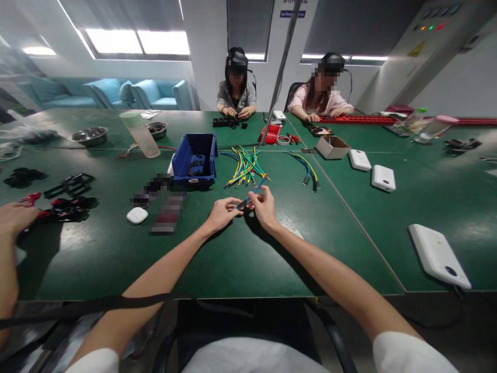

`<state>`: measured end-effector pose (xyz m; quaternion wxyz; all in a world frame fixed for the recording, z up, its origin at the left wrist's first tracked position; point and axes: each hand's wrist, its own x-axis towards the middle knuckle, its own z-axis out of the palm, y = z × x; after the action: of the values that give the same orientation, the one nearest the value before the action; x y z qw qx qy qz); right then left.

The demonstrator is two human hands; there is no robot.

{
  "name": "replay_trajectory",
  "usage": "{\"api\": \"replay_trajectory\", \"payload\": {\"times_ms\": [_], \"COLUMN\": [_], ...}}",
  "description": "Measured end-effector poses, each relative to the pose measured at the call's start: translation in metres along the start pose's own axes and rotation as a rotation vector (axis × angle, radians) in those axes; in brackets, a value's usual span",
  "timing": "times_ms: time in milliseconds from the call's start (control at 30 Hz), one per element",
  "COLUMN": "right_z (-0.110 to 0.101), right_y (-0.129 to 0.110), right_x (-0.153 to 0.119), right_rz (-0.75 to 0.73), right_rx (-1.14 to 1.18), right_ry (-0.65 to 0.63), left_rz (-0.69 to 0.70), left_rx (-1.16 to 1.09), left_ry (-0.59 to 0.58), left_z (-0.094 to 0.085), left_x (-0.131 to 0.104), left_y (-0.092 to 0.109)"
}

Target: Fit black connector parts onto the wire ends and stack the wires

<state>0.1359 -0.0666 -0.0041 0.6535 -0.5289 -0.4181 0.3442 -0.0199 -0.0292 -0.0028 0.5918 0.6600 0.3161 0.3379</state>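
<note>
A short blue cable (254, 190) with a dark sleeve at its lower end slants between my hands above the green table (240, 259). The fingers of my left hand (224, 212) pinch its dark lower end. Higher up, my right hand (264, 206) grips the blue part between thumb and fingers. Just beyond my hands lies a loose pile of yellow, green and blue cables (244, 166) with metal lugs. A smaller bunch of cables (308, 168) rests to the right of it. Left of the pile stands a blue bin (194, 176) with dark parts inside.
At the left edge, another person's hand (15, 215) touches black and red parts (68, 207). Two people sit across the table. Metal bowls (90, 135), a translucent cup (142, 137), a cardboard box (333, 147) and white devices (438, 254) stand around. A pole (283, 67) rises behind the pile.
</note>
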Motion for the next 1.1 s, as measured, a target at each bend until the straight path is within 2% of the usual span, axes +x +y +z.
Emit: {"api": "replay_trajectory", "payload": {"times_ms": [167, 333, 500, 800, 967, 1100], "right_z": [0.002, 0.003, 0.003, 0.002, 0.0, -0.006], "right_y": [-0.001, -0.007, -0.013, -0.017, -0.017, -0.014], "right_x": [-0.003, -0.009, -0.015, -0.022, -0.023, -0.021], "right_rz": [-0.085, -0.17, -0.267, -0.274, -0.23, -0.166], "right_rx": [-0.103, -0.24, -0.311, -0.345, -0.301, -0.247], "right_ry": [0.003, 0.003, -0.062, -0.067, -0.006, 0.055], "left_rz": [0.003, 0.09, 0.167, 0.218, 0.228, 0.252], "left_rx": [0.14, 0.385, 0.553, 0.573, 0.52, 0.431], "left_ry": [0.002, -0.054, -0.038, -0.066, -0.073, -0.136], "left_z": [0.001, 0.001, 0.002, 0.002, 0.005, 0.011], "left_x": [-0.002, -0.007, -0.008, -0.009, -0.012, -0.018], "left_y": [-0.003, 0.005, 0.011, 0.01, 0.011, 0.013]}}
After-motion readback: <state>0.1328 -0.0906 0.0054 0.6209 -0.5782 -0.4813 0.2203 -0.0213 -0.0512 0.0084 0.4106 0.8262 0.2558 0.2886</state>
